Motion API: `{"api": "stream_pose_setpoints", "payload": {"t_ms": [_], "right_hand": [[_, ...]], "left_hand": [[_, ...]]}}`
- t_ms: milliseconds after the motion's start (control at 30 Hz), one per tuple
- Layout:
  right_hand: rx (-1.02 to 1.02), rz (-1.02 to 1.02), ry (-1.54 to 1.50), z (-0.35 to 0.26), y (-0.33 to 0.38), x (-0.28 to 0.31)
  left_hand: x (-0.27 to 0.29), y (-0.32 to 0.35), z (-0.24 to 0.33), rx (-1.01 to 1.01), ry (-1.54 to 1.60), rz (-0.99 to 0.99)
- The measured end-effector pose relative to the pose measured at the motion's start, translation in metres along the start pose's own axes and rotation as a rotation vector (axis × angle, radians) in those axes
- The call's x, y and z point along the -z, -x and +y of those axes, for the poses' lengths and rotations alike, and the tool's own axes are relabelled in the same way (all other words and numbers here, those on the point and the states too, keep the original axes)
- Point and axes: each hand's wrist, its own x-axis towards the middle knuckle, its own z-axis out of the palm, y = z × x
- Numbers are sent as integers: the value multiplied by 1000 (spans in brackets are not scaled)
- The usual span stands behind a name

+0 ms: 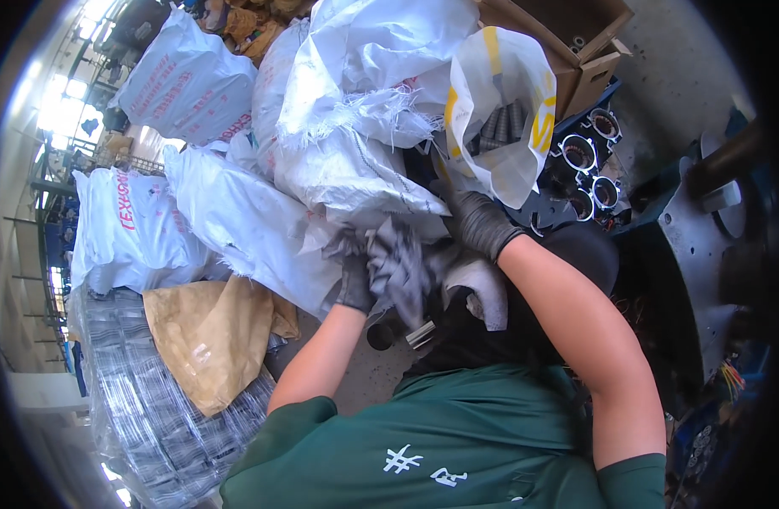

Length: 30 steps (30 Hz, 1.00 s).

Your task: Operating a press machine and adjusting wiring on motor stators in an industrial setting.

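My left hand (353, 280) wears a dark glove and grips the edge of a grey, worn woven sack (399, 267) held in front of my chest. My right hand (478, 222), also in a dark glove, holds the same sack's upper right edge, next to a white sack (499, 102) with yellow stripes that stands open with dark ribbed metal parts inside. Below the sack a short metal tube (420, 334) shows.
Several bulging white woven sacks (237, 212) are heaped at left and centre. A brown paper bag (211, 335) lies on wrapped metal stacks (152, 407). Cardboard boxes (576, 51) stand at top right; round motor stators (580, 154) fill a blue crate. A blue machine (711, 237) is at right.
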Motion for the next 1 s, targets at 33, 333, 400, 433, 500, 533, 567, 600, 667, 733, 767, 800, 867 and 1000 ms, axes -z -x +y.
{"api": "stream_pose_setpoints", "payload": {"t_ms": [33, 333, 400, 433, 500, 533, 567, 600, 667, 733, 767, 800, 867, 1000], "right_hand": [[62, 66, -48, -3, -6, -4], [173, 352, -358, -26, 3, 15], [118, 329, -397, -26, 4, 23], [133, 360, -411, -28, 4, 25], [134, 338, -413, -23, 9, 28], [161, 327, -405, -22, 9, 32], [117, 281, -419, -24, 12, 32], [103, 281, -423, -22, 14, 32], [200, 341, -438, -20, 15, 31], [218, 393, -467, -21, 11, 26], [224, 314, -476, -27, 13, 24], [228, 230, -481, -31, 16, 25], [242, 234, -467, -34, 17, 26], [165, 181, -512, -27, 16, 36]], "left_hand": [[-2, -21, 11, -374, -757, 106], [-142, -191, 107, -1050, -1287, -76], [-138, -203, 135, -966, -1572, -29], [-132, -205, 149, -904, -1705, -18], [-114, -205, 168, -771, -1924, -14], [-107, -207, 171, -721, -1997, -26], [-96, -207, 172, -681, -2054, -30], [-87, -206, 170, -633, -2110, -41], [-77, -211, 163, -577, -2190, -62], [-72, -220, 161, -543, -2248, -68], [-71, -228, 163, -526, -2272, -74], [-70, -230, 161, -501, -2291, -79], [-80, -245, 164, -472, -2326, -96], [-93, -250, 169, -441, -2372, -143]]}}
